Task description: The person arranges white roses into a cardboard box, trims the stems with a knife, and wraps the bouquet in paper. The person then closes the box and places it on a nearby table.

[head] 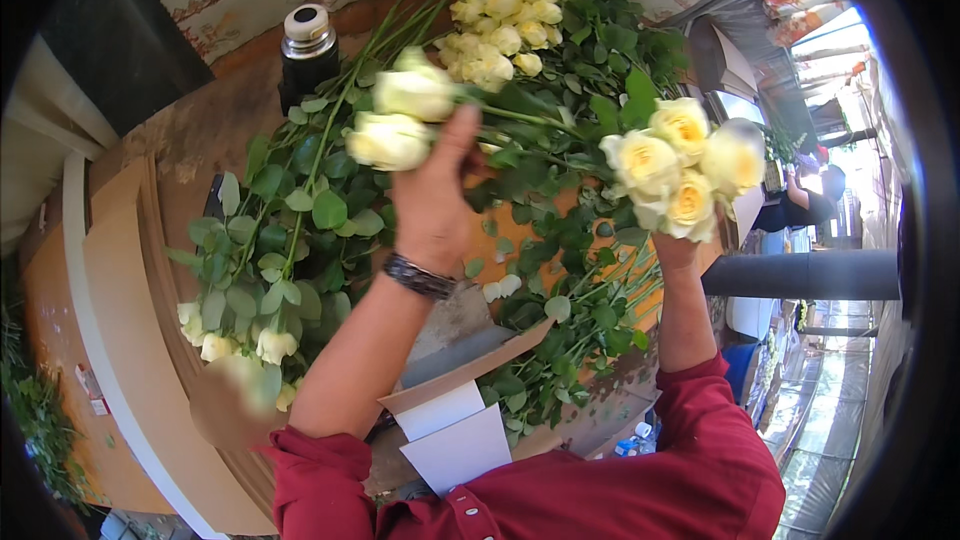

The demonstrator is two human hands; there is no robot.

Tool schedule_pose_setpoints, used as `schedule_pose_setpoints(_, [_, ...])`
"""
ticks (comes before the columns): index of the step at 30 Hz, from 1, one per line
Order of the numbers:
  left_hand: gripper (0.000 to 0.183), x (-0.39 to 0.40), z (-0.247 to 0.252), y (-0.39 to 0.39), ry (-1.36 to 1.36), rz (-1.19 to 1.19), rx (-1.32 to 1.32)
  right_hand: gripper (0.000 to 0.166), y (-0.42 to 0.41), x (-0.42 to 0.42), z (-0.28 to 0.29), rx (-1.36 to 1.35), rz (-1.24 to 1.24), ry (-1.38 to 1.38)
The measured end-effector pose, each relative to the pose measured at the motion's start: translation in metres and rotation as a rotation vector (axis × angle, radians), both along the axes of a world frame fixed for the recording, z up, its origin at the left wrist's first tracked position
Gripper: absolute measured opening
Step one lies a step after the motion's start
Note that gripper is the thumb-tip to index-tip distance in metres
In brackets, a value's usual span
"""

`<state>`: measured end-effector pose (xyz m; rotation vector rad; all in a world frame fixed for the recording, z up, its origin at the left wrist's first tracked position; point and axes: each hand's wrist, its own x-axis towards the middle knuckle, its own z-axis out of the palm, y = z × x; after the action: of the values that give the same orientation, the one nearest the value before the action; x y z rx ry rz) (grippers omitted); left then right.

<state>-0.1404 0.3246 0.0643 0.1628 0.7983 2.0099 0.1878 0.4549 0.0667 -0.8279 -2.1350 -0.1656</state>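
Observation:
My left hand (pixel 435 210), with a dark bracelet at the wrist, is closed on the stems of two cream roses (pixel 390 141). The roses are motion-blurred, and their stems run off to the right. In my right hand (pixel 677 249) is a bunch of several pale yellow roses (pixel 679 165); the blooms hide most of the fingers. Beyond my hands, a large heap of cream roses (pixel 502 4) lies on the table. More white roses (pixel 276 345) lie with their leafy stems to the left of my left forearm.
A flask (pixel 309 52) stands at the table's far left. Brown cardboard sheets (pixel 142 315) lean along the left side. Cut stems and leaves (pixel 570 322) cover the near right, beside an open cardboard box (pixel 472 367). A dark post (pixel 810 274) and another person (pixel 799 199) are at right.

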Motion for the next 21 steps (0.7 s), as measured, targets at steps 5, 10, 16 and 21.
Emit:
schedule_pose_setpoints(5, [0.024,-0.038,-0.016,-0.006,-0.079,0.042,0.009,0.062,0.01,0.01,0.055,0.308,-0.075,-0.197])
schedule_pose_setpoints(10, [0.025,-0.061,-0.018,-0.019,-0.055,0.068,0.013,0.056,0.005,-0.046,0.074,0.082,0.282,0.067])
schedule_pose_setpoints(16, [0.026,-0.112,-0.009,-0.048,-0.168,0.134,0.116,0.047,0.006,-0.002,0.086,0.303,-0.069,0.005])
schedule_pose_setpoints(21, [0.033,-0.15,0.05,-0.096,0.063,-0.032,0.553,0.037,0.026,0.069,0.1,0.563,-0.623,-0.457])
